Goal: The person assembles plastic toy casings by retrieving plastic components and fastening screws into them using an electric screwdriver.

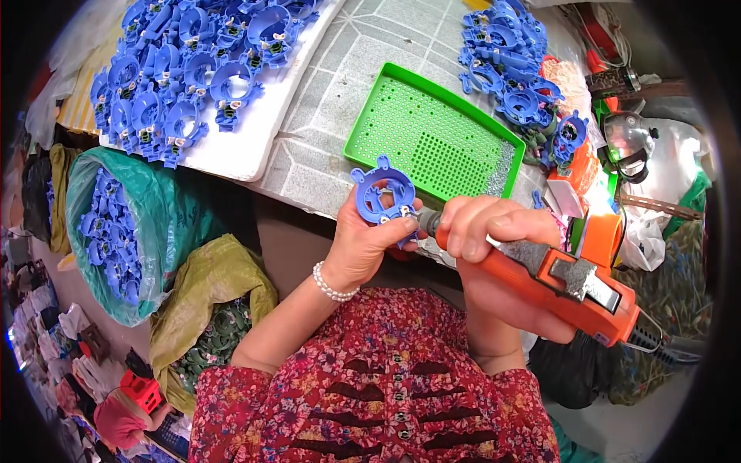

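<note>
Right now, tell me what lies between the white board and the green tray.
A strip of grey patterned tabletop, nothing large on it; the head view shows this.

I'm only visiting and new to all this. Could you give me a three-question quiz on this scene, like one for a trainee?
1. What is the left hand holding?

2. True or false: the right hand is empty.

3. What colour is the perforated tray in front of the hands?
A) Red
B) Green
C) White

Key
1. A blue ring-shaped part.
2. False: it grips a corded orange tool.
3. B.
</note>
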`<state>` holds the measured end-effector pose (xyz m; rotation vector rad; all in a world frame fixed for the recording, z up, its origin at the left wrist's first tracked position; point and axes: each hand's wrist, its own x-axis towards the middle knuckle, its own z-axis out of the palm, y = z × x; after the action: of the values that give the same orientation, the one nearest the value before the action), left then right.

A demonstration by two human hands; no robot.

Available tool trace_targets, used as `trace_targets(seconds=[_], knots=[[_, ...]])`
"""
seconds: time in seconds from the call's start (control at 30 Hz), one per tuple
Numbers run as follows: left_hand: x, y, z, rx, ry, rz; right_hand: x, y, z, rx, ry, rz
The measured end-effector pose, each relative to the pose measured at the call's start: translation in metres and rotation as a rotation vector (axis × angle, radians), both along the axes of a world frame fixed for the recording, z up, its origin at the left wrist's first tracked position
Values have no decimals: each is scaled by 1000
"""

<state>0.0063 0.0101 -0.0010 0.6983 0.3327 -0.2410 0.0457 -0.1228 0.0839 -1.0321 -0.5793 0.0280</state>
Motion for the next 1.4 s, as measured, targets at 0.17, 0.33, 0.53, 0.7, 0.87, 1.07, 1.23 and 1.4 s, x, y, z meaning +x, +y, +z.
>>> trace_targets(seconds=[0.17, 0.33, 0.53, 0.7, 0.87, 1.07, 1.23, 1.4], knots=[[1, 0, 3, 7, -5, 6, -2, 1, 0, -1, 12, -2], [1, -3, -1, 34, -17, 23, -1, -4, 0, -1, 20, -2], [1, -8, 1, 141, -16, 63, -2, -3, 0, -16, 25, 5], [1, -10, 2, 118, 19, 87, -1, 3, -3, -15, 30, 15], [1, -11, 2, 111, 16, 99, -3, 1, -3, 15, 35, 3], [1, -11, -3, 122, -8, 90, 1, 2, -10, -39, -37, -18], [1, -11, -3, 132, -3, 95, 0, 1, -7, 5, 24, 38], [2, -13, -3, 133, -35, 125, -1, 1, -7, 16, 27, 35]])
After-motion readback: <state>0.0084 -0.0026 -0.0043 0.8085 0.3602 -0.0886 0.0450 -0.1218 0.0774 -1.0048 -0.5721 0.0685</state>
